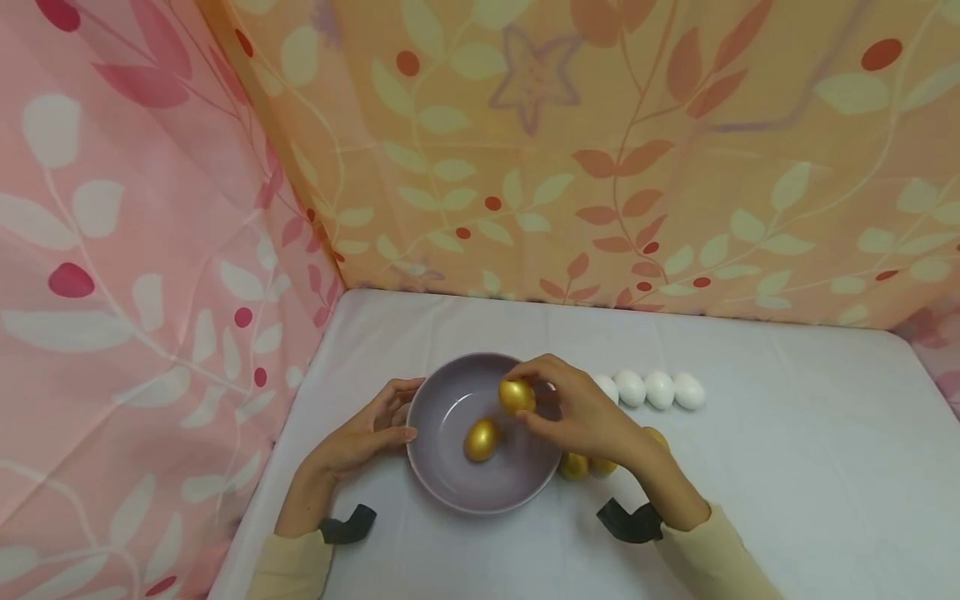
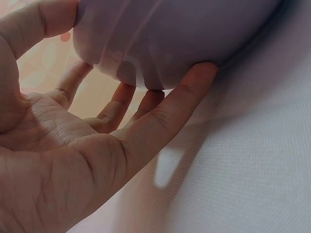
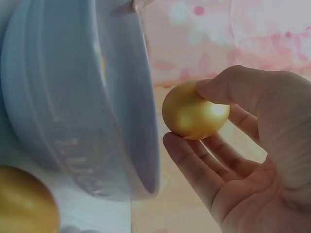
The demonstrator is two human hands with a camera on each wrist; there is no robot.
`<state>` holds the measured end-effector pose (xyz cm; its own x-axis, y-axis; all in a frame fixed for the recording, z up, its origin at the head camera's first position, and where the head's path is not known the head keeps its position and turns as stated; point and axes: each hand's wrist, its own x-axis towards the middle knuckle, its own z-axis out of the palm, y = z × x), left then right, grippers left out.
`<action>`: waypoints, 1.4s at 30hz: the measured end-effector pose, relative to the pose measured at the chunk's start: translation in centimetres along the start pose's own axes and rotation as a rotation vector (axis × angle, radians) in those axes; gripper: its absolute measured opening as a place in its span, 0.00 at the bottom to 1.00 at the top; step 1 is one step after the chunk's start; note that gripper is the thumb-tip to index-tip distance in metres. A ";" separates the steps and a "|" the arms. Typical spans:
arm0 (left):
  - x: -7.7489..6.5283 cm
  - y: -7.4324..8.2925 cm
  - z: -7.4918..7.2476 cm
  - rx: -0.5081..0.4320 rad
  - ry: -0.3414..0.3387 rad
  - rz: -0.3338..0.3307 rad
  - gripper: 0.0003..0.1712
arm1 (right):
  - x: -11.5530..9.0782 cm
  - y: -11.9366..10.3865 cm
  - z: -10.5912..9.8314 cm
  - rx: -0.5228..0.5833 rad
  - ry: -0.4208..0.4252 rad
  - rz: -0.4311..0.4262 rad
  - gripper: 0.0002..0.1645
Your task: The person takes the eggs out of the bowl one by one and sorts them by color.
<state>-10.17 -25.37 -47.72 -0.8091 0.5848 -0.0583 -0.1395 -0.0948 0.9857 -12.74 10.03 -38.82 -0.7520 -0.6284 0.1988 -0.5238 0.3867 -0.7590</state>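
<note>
A round mauve bowl (image 1: 442, 492) stands on the table, with one golden egg (image 1: 482, 439) lying inside it. My left hand (image 1: 363, 437) holds the bowl's left side; in the left wrist view its fingertips are spread along the outer wall (image 2: 165, 43). Over the right part of the bowl, my right hand (image 1: 581, 408) pinches a second golden egg (image 1: 517, 396) between thumb and fingers. The right wrist view shows this held egg (image 3: 194, 110) just beyond the bowl's rim. More golden eggs (image 1: 575, 467) lie right of the bowl, partly hidden beneath my right hand and forearm.
A row of white eggs (image 1: 659, 390) lies behind and right of my right hand, its left end partly covered. White cloth (image 1: 810, 467) covers the table. Patterned fabric hangs behind it (image 1: 465, 167) and on the left (image 1: 150, 333). Dark curved pieces (image 1: 349, 525) sit at both wrists.
</note>
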 end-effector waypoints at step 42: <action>0.0 0.1 0.1 0.038 0.011 -0.020 0.38 | -9.2 3.9 -3.8 0.160 0.269 0.251 0.29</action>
<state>-10.10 -25.33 -47.59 -0.8125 0.5776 -0.0794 -0.1341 -0.0526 0.9896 -9.35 19.90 -41.26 -0.9377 -0.3207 0.1340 -0.2575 0.3821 -0.8875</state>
